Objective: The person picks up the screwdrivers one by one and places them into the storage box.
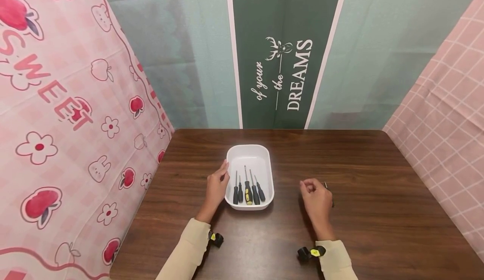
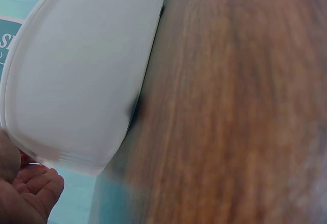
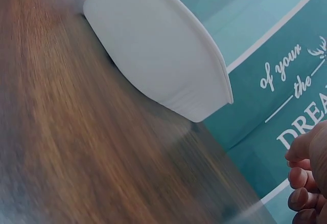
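A white tray [image 1: 249,207] with rounded corners stands on the wooden table. Inside it, several screwdrivers lie side by side with their shafts pointing away; the middle screwdriver [image 1: 248,194] has a black and yellow handle. My left hand [image 1: 217,187] holds the tray's left rim, and in the left wrist view its fingers [image 2: 43,189] curl at the edge. To the right of the tray, my right hand [image 1: 316,197] hovers with loosely curled fingers and nothing visible in them. A thin dark object [image 1: 326,185] shows partly behind this hand; its kind is hidden.
The brown table [image 1: 378,213] reaches back to a green curtain [image 1: 280,11] with white lettering. A pink patterned cloth [image 1: 75,154] hangs at the left, and a pink checked cloth [image 1: 446,103] at the right. Each wrist carries a small black camera [image 1: 303,254].
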A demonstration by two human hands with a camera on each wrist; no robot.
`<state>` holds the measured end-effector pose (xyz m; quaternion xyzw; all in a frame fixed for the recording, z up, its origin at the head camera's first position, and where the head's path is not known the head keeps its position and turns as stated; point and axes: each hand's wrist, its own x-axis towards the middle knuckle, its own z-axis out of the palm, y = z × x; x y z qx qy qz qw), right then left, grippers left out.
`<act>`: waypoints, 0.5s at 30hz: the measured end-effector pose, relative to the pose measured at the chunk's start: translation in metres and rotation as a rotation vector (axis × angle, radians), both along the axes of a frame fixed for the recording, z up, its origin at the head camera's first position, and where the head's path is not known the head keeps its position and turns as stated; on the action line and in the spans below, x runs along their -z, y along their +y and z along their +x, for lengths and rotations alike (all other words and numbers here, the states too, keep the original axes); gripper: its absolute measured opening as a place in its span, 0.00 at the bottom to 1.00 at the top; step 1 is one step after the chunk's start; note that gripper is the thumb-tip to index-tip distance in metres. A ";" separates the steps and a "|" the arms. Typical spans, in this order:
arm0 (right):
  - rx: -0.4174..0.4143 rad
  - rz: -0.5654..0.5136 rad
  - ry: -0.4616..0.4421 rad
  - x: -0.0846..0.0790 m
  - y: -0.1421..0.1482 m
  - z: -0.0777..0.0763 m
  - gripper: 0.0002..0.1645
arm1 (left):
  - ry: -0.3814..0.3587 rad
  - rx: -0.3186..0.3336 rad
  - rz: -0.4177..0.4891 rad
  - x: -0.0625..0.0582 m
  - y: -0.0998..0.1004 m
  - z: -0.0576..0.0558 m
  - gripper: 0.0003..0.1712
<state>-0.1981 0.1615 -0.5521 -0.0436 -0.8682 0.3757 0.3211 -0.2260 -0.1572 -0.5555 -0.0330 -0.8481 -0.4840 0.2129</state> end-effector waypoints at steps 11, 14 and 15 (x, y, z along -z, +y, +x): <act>0.032 -0.001 -0.009 0.007 0.013 0.002 0.06 | 0.027 0.000 0.001 0.000 0.001 0.001 0.19; 0.031 -0.002 0.002 0.008 0.016 0.002 0.06 | 0.016 -0.001 -0.001 0.000 0.000 0.001 0.19; 0.030 -0.004 0.004 0.008 0.017 0.002 0.06 | 0.011 0.000 0.000 0.000 0.000 0.001 0.19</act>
